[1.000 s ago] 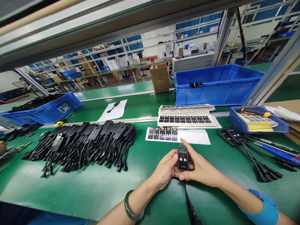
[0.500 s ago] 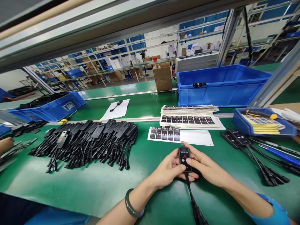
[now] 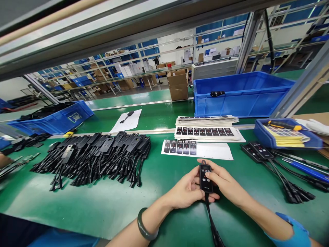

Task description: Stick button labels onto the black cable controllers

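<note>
A small black controller box (image 3: 206,181) with a printed face and buttons lies upright between both my hands, its black cables running down toward me. My left hand (image 3: 189,190) grips its left side and lower end, fingers behind it. My right hand (image 3: 223,180) is closed around the right side, with the thumb pressed on the upper part of the face. Just beyond my hands lies a label sheet (image 3: 213,151) with several black labels at its left and bare backing at its right. Behind it is a stack of label sheets (image 3: 205,132).
Left of my hands lies a pile of black controllers (image 3: 102,154) with cables. More controllers (image 3: 259,151) rest at the right by a small blue tray (image 3: 315,141). A large blue bin (image 3: 236,104) stands behind. At the far left is another person's hand (image 3: 4,160).
My right thumb has moved up the controller's face, and my left thumb has slid off it to the lower edge. The other person's hand has shifted left.
</note>
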{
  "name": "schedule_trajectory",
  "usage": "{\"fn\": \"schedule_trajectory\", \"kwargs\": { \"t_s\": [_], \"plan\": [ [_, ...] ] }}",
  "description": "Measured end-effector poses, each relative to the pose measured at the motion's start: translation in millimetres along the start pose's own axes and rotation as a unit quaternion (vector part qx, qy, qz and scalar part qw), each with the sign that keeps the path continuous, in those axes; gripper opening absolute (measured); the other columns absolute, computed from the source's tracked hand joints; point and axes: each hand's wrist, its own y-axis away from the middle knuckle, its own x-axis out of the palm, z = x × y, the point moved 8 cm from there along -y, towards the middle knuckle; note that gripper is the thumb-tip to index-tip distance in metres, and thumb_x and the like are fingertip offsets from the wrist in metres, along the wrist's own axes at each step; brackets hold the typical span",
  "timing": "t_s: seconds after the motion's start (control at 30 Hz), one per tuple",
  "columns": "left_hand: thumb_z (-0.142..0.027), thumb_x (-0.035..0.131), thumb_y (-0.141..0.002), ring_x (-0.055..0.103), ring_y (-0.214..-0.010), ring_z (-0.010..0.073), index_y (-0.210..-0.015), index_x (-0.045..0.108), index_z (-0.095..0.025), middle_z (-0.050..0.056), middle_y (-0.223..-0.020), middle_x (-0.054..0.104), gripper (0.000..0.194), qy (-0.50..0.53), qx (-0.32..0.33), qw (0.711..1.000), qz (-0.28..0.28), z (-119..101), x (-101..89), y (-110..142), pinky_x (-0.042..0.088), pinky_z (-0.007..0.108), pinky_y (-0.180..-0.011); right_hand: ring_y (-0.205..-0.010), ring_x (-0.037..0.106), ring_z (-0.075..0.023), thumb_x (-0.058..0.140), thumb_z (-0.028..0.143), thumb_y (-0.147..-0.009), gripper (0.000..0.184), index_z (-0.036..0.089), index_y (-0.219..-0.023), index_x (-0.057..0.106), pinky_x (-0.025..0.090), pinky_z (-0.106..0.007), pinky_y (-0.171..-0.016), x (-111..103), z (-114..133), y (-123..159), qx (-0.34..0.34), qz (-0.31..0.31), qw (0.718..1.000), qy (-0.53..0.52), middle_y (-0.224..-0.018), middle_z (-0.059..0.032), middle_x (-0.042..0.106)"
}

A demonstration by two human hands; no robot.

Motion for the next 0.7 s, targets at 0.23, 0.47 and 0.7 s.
{"fn": "schedule_trajectory", "kwargs": {
  "t_s": [0.23, 0.47, 0.7],
  "plan": [
    [-0.038, 0.081, -0.065, 0.065, -0.082, 0.0202, -0.128, 0.037, -0.023, 0.010, -0.093, 0.061, 0.079, -0.011, -0.005, 1.000, -0.002, 1.0, 0.4, 0.3, 0.056, 0.017, -0.070, -0.081, 0.053, -0.0171, 0.040, 0.037, -0.082, 0.055, 0.008, -0.129, 0.039, 0.043, -0.030, -0.075, 3.0, -0.4, -0.1, 0.022, -0.001, 1.000, -0.013, -0.097, -0.0064, 0.057],
    [-0.039, 0.081, -0.065, 0.065, -0.085, 0.0220, -0.132, 0.033, -0.025, 0.010, -0.096, 0.060, 0.083, -0.004, -0.002, 1.000, 0.002, 3.8, -1.9, -0.5, 0.057, 0.019, -0.073, -0.083, 0.053, -0.0167, 0.039, 0.032, -0.081, 0.052, 0.009, -0.128, 0.040, 0.042, -0.029, -0.078, 3.6, 1.2, -0.7, 0.015, 0.008, 1.000, -0.008, -0.097, -0.0051, 0.058],
    [-0.036, 0.079, -0.067, 0.065, -0.085, 0.0210, -0.131, 0.035, -0.025, 0.010, -0.096, 0.060, 0.079, -0.001, 0.004, 1.000, 0.006, 3.0, -1.6, -0.7, 0.057, 0.018, -0.072, -0.087, 0.053, -0.0178, 0.039, 0.034, -0.084, 0.051, 0.010, -0.129, 0.041, 0.042, -0.031, -0.080, 3.2, 1.3, 1.0, 0.012, 0.011, 1.000, -0.002, -0.100, -0.0060, 0.058]
  ]
}}
